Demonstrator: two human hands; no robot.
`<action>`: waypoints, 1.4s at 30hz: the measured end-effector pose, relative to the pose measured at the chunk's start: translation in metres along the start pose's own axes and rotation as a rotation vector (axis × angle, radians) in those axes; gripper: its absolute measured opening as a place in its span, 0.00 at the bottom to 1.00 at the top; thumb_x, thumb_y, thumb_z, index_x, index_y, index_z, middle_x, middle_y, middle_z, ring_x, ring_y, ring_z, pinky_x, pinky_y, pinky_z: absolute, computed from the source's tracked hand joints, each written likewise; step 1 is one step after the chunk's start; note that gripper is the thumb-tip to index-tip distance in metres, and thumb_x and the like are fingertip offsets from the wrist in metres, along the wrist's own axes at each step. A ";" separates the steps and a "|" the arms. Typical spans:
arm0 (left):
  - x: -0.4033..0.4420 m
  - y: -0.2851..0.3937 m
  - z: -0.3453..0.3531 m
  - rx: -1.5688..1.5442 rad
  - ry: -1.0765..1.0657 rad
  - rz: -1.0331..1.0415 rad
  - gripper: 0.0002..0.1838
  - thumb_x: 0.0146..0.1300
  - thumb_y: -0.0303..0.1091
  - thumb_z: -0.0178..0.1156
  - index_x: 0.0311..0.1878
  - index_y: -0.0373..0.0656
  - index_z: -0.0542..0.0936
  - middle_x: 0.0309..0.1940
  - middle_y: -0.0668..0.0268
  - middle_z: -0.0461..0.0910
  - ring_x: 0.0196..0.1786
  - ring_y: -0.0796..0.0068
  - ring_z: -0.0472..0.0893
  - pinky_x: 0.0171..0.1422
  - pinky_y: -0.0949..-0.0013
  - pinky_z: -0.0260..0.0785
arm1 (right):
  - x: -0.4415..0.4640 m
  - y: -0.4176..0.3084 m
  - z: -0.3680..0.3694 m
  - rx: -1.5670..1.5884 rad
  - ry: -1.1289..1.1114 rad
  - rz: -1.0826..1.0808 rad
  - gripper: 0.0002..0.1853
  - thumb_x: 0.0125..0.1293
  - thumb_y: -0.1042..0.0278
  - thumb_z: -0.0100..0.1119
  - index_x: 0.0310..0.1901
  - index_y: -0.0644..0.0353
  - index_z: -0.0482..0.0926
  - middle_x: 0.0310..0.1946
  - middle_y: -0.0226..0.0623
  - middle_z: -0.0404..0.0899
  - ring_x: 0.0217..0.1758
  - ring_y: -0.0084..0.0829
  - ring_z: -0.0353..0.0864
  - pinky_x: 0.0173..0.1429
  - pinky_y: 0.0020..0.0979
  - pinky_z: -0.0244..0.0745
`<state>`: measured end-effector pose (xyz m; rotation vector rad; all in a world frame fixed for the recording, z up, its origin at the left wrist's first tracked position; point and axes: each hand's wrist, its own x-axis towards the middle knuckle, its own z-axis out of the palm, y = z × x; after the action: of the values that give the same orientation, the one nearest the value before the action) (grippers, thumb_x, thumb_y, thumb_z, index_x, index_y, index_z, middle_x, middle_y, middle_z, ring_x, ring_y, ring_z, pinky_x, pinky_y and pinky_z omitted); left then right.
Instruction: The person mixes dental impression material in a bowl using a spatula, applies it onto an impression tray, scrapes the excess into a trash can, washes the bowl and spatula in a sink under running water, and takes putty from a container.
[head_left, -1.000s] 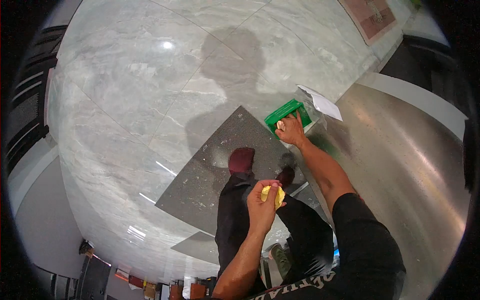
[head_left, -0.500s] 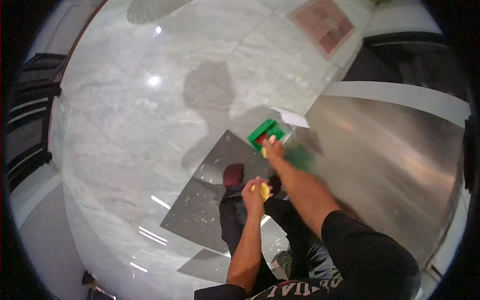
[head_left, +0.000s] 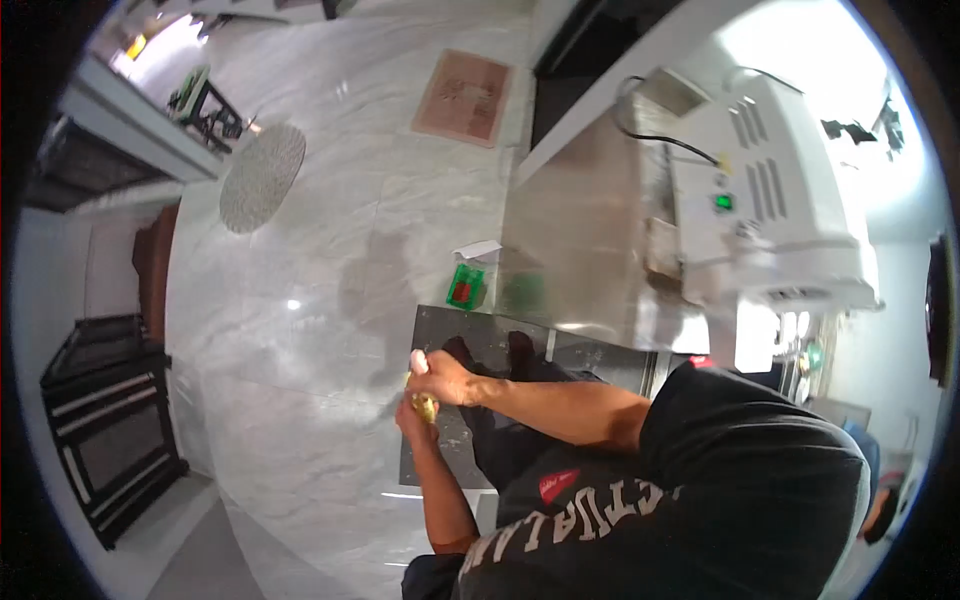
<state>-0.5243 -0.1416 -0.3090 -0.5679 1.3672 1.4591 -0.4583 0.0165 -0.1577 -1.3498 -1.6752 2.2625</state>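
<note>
My left hand [head_left: 417,424] is closed around a yellow, rounded piece [head_left: 427,408] whose kind I cannot make out. My right hand [head_left: 447,379] is right above it, fingers curled, at the top of the yellow piece. A pale pinkish tip [head_left: 419,362] sticks out past the right fingers; whether it is a thumb or the end of a held tool is unclear. Both hands are over the dark grey mat [head_left: 435,335]. Beyond them on the floor stands a small green basket [head_left: 465,288] with something red inside.
A white sheet [head_left: 477,250] lies behind the basket. To the right rises a shiny metal panel [head_left: 570,220], with a white machine [head_left: 770,190] with a green switch beyond it. A pink mat [head_left: 465,97], a round grey rug [head_left: 263,178] and a dark rack [head_left: 115,420] surround the tiled floor.
My right hand has drawn back from the green basket to meet my left hand at the yellow piece. The view has turned, bringing the white machine into sight.
</note>
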 end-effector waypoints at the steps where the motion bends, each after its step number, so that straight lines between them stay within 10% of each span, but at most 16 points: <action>1: -0.020 0.018 0.008 0.031 0.014 0.077 0.13 0.68 0.40 0.58 0.42 0.38 0.78 0.36 0.62 0.81 0.35 0.67 0.82 0.37 0.63 0.77 | -0.034 -0.034 0.002 -0.158 -0.020 -0.034 0.13 0.63 0.64 0.60 0.28 0.63 0.72 0.22 0.34 0.75 0.29 0.23 0.74 0.33 0.33 0.70; 6: -0.055 0.074 0.012 0.201 -0.142 0.148 0.11 0.68 0.39 0.57 0.40 0.39 0.77 0.36 0.66 0.80 0.38 0.68 0.81 0.42 0.64 0.75 | -0.188 -0.154 -0.049 -0.247 -0.353 -0.102 0.16 0.55 0.63 0.62 0.23 0.67 0.69 0.18 0.42 0.75 0.23 0.35 0.76 0.31 0.42 0.70; 16: -0.155 0.099 0.171 0.432 -0.223 0.208 0.11 0.69 0.44 0.60 0.44 0.48 0.77 0.39 0.69 0.82 0.38 0.71 0.81 0.37 0.67 0.69 | -0.480 -0.154 -0.261 -0.339 -0.174 -0.756 0.17 0.49 0.59 0.67 0.25 0.62 0.71 0.21 0.38 0.71 0.22 0.39 0.72 0.27 0.42 0.67; 19: -0.191 0.083 0.213 0.450 -0.259 0.248 0.11 0.69 0.44 0.60 0.44 0.48 0.77 0.39 0.69 0.82 0.38 0.70 0.81 0.37 0.67 0.69 | -0.555 -0.075 -0.300 0.039 0.584 -0.636 0.10 0.51 0.75 0.59 0.21 0.60 0.65 0.23 0.34 0.76 0.27 0.27 0.72 0.29 0.33 0.66; 20: -0.203 0.077 0.225 0.459 -0.274 0.263 0.11 0.69 0.44 0.60 0.44 0.48 0.77 0.39 0.69 0.82 0.38 0.70 0.82 0.37 0.67 0.69 | -0.570 -0.071 -0.337 -0.220 0.609 -0.158 0.09 0.52 0.75 0.57 0.21 0.59 0.66 0.21 0.31 0.75 0.26 0.22 0.72 0.28 0.31 0.65; 23: -0.235 0.046 0.258 0.469 -0.320 0.286 0.12 0.69 0.45 0.59 0.45 0.47 0.77 0.40 0.68 0.81 0.39 0.69 0.81 0.37 0.67 0.69 | -0.541 0.042 -0.447 -0.301 1.064 -0.063 0.12 0.56 0.62 0.60 0.24 0.62 0.75 0.16 0.30 0.72 0.20 0.22 0.66 0.25 0.31 0.63; 28: -0.281 -0.001 0.285 0.494 -0.376 0.360 0.12 0.70 0.44 0.58 0.46 0.46 0.77 0.41 0.67 0.81 0.39 0.68 0.81 0.36 0.66 0.70 | -0.485 0.055 -0.515 -0.609 0.936 0.206 0.19 0.58 0.53 0.58 0.36 0.65 0.82 0.32 0.54 0.83 0.37 0.50 0.84 0.44 0.50 0.74; 33: -0.305 -0.034 0.274 0.437 -0.292 0.422 0.12 0.70 0.44 0.58 0.46 0.46 0.77 0.41 0.67 0.81 0.39 0.66 0.82 0.36 0.66 0.71 | -0.445 0.089 -0.532 -1.027 0.878 0.217 0.22 0.59 0.54 0.59 0.45 0.66 0.81 0.39 0.48 0.84 0.56 0.47 0.76 0.64 0.59 0.58; 42: -0.339 -0.066 0.265 0.392 -0.247 0.458 0.12 0.71 0.44 0.58 0.46 0.45 0.78 0.41 0.65 0.81 0.39 0.66 0.82 0.35 0.66 0.72 | -0.451 0.113 -0.543 -1.166 1.050 0.008 0.21 0.58 0.54 0.59 0.46 0.62 0.82 0.47 0.51 0.75 0.61 0.48 0.67 0.66 0.59 0.54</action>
<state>-0.2618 -0.0243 0.0184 0.1860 1.5894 1.4943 0.2210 0.1705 0.0039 -2.0204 -2.3229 0.0819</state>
